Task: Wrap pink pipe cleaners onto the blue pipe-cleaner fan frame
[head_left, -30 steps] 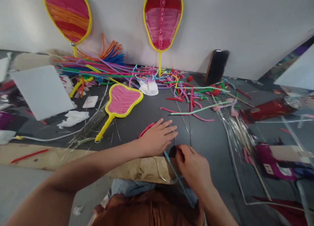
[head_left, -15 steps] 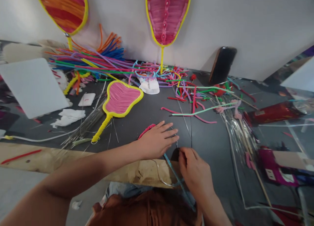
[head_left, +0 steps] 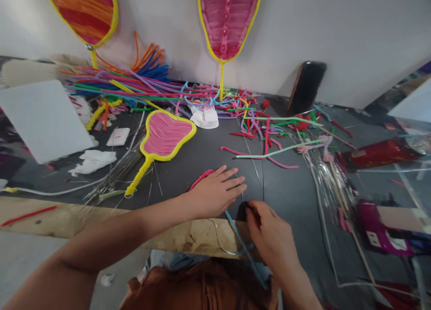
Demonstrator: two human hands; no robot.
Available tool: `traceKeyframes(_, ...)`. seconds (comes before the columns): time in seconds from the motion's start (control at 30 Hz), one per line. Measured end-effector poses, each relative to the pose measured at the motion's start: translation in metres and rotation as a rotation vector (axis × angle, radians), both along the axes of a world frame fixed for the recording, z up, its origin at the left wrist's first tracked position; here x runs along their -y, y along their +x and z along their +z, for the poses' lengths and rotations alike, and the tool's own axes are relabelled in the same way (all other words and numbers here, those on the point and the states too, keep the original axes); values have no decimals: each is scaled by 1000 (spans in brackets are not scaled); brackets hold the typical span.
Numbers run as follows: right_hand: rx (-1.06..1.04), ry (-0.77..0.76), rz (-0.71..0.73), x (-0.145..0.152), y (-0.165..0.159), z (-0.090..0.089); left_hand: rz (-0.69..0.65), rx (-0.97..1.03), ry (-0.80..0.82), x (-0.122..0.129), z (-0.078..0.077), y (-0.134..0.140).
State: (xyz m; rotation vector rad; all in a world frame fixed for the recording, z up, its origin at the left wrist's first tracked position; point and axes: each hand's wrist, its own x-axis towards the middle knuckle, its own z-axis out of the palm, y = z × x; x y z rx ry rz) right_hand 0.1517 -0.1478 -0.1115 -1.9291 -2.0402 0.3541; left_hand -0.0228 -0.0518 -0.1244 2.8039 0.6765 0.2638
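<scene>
My left hand [head_left: 215, 193] lies flat, fingers stretched out, over a piece edged in crimson pipe cleaner [head_left: 201, 179]. Most of that piece is hidden beneath the palm. A thin wire [head_left: 243, 195] comes out by the fingertips, and its end runs to my right hand [head_left: 269, 227]. Thumb and forefinger there are pinched on the wire, low over the table. Between the hands a blue pipe cleaner [head_left: 235, 229] trails from under the left palm over the table edge towards my lap. Beside it hangs a curved bare wire [head_left: 218, 238].
A pink fan shape with yellow rim [head_left: 164, 137] lies left of centre. Pipe cleaners [head_left: 134, 90] pile along the wall, where a phone [head_left: 307, 88] leans. On the right are wires and sticks [head_left: 332, 180], a red can [head_left: 377, 159] and a magenta tool [head_left: 370, 229].
My right hand has shifted and turned very slightly to the right, still pinching the wire. The left hand stays pressed in the same place.
</scene>
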Motion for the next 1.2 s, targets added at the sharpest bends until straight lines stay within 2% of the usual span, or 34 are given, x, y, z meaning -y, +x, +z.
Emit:
traceKeyframes(0.13,-138,-37,39,0,14,5,-75,16,33,-8,5,2)
traceKeyframes(0.2,-109,16,76,-4,24,8,-75,55,90,-11,13,1)
traceKeyframes(0.27,-3,80,164,-12,32,10,-4,84,145,-7,25,-1)
traceKeyframes(0.33,125,114,320,-23,36,13,87,68,170,9,37,-4)
traceKeyframes(0.37,184,115,413,-30,36,14,80,31,172,22,42,-6)
traceKeyframes(0.47,304,89,657,-50,31,17,-52,-17,106,64,45,-9)
traceKeyframes(0.53,325,99,717,-61,27,18,-110,-8,79,85,40,-12)
traceKeyframes(0.63,323,139,720,-69,25,16,-65,-31,101,92,36,-23)
traceKeyframes(0.77,284,183,713,-61,23,12,131,-129,125,79,46,-45)
traceKeyframes(0.87,213,216,691,-48,15,10,258,-170,134,79,50,-54)
traceKeyframes(1.03,111,226,636,-30,-7,10,459,-129,119,95,35,-48)
traceKeyframes(1.2,14,208,588,-21,-19,1,529,-58,60,99,29,-46)
